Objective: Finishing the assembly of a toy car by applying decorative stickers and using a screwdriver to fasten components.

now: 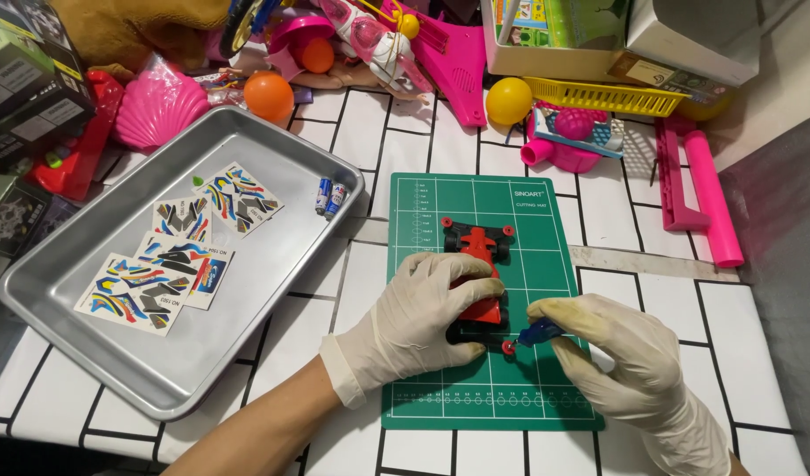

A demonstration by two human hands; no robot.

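White bench (652, 291) gridded with black lines, evenly lit; grey floor (780, 220) at right; clutter of pink plastic toys (440, 44) far.

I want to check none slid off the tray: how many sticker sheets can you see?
4, all lying in the metal tray: one at the top, one just left of it, one in the middle and one nearest the front-left rim. They overlap, so another may be hidden beneath.
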